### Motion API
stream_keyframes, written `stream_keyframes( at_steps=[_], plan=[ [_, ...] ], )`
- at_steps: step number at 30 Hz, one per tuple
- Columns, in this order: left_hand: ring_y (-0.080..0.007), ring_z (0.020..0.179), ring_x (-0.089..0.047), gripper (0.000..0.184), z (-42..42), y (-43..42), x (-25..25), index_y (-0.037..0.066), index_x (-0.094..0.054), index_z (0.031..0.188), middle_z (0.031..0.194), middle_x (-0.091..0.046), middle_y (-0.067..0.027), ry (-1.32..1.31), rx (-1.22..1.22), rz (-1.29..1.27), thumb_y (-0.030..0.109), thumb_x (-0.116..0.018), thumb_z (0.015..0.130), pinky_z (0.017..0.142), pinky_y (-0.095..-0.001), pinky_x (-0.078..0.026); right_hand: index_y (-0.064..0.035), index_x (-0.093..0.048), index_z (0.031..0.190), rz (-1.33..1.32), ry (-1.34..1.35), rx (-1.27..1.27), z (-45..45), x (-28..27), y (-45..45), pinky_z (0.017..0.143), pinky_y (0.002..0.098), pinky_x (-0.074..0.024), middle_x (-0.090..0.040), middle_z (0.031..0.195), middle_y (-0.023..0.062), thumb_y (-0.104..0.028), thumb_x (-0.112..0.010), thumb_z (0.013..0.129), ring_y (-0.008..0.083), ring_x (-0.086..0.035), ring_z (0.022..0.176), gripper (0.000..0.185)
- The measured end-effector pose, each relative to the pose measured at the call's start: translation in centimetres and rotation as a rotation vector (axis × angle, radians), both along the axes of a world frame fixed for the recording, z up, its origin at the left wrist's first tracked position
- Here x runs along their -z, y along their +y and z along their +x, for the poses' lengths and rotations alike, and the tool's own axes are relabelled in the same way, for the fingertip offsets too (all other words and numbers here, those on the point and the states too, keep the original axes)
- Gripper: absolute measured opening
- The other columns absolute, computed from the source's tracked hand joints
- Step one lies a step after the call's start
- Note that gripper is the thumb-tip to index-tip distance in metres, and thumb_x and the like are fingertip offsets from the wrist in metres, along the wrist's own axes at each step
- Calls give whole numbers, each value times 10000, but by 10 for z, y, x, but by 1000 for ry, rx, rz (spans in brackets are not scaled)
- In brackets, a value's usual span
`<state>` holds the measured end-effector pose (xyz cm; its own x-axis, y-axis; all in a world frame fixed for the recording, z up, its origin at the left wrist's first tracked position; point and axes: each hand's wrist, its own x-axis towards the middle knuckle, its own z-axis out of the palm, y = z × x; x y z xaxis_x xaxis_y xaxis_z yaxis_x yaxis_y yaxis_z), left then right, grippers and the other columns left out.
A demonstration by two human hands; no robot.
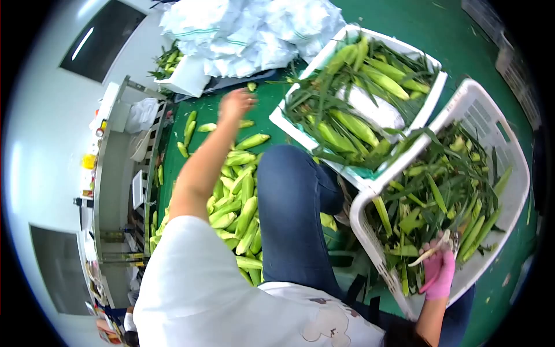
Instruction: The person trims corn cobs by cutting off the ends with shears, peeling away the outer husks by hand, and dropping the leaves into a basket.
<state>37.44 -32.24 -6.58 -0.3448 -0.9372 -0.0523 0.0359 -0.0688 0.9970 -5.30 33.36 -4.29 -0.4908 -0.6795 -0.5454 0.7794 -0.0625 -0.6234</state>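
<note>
My left hand (236, 104), bare and smeared by motion, reaches out over the green floor above the scattered corn. Just beyond its fingers is a small corn ear (251, 86). Whether the fingers hold anything cannot be made out. Beneath that arm lies a heap of corn ears (236, 199) in pale green husks. My right hand (439, 269), in a pink glove, is over the white basket (516, 136) of stripped husks and leaves (425, 196). Its fingers are closed around a pale stick-like thing (428, 253), with something shiny and metallic beside it.
A white foam box (436, 87) with unstripped corn and leaves adjoins the basket. White sacks (254, 37) are piled at the back, beside another white box (193, 75) of corn. A metal shelf (99, 191) lines the left wall. My bent knee (292, 202) is between heap and basket.
</note>
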Motion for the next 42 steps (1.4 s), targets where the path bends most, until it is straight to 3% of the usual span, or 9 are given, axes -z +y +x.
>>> stream_keyframes(
  at_steps=[4, 9, 15, 20, 25, 31, 35, 39, 42],
  plan=[
    [-315, 1160, -607, 475, -206, 82, 61, 111, -661, 1245, 1243, -642, -123, -1087, 1081, -913, -1, -615, 786, 957, -419, -507, -48, -522, 1291, -99, -243, -56, 3, -13, -10, 981, 472, -493, -601, 1189, 104, -448, -544, 974, 284, -560, 1180, 511],
    [-375, 1193, -566, 504, -264, 106, 123, 133, -615, 1325, 1304, -575, -168, -1953, 1596, -794, 179, -705, 831, 960, -506, -492, -53, -545, 1316, -102, -225, -71, 4, -19, 1, 974, 471, -514, -619, 1235, 86, -527, -540, 959, 285, -560, 1205, 593],
    [-375, 1044, -628, 642, -250, 137, -9, 107, -649, 1171, 1094, -647, -160, -1536, 1142, -1064, 411, -800, 627, 871, -481, -522, -27, -463, 1416, -57, -6, 7, -3, -27, 12, 1023, 411, -455, -596, 1250, 90, -356, -654, 869, 283, -555, 1202, 666],
    [-320, 955, -686, 602, -284, 229, -106, -2, -655, 1146, 1015, -705, -209, -995, 811, -526, 393, -796, 714, 864, -395, -515, -38, -469, 1409, 164, 525, -226, -13, -57, 8, 924, 288, -431, -555, 1141, 46, -56, -704, 738, 149, -512, 1061, 711],
    [-184, 934, -638, 560, -351, 343, -126, -13, -618, 1166, 1005, -689, -124, -800, 1010, -456, 308, -797, 743, 877, -337, -500, -5, -452, 1402, 254, 624, -248, -18, -62, 11, 975, 326, -421, -545, 1187, 122, -273, -738, 779, 216, -517, 1100, 736],
    [-347, 909, -692, 566, -376, 420, -99, 4, -614, 1162, 954, -693, -222, -838, 1339, -584, 303, -803, 720, 843, -395, -528, 56, -446, 1363, 375, 1096, -125, -49, -39, 30, 1090, 422, -368, -532, 1274, 255, -341, -774, 742, 381, -503, 1220, 806],
    [-328, 907, -681, 568, -396, 421, -113, -12, -611, 1146, 977, -693, -213, -898, 1421, -623, 307, -799, 714, 864, -391, -520, 39, -504, 1303, 373, 1015, -121, -51, -22, 37, 966, 392, -462, -602, 1139, 222, -245, -725, 746, 351, -595, 1049, 663],
    [-181, 1016, -623, 626, -413, 396, -102, -41, -580, 1291, 1136, -685, -115, -821, 1547, -177, 284, -784, 796, 954, -316, -483, 5, -588, 1011, 412, 935, -74, -50, 2, 27, 685, 345, -515, -601, 771, 104, -190, -668, 798, 221, -610, 689, 300],
    [-185, 1047, -614, 660, -406, 377, -85, -37, -545, 1336, 1173, -669, -110, -745, 1452, -36, 317, -777, 829, 972, -319, -472, -41, -562, 922, 27, 330, 121, -41, 8, 17, 546, 260, -461, -558, 724, 22, -117, -600, 855, 112, -542, 576, 108]
  ],
)
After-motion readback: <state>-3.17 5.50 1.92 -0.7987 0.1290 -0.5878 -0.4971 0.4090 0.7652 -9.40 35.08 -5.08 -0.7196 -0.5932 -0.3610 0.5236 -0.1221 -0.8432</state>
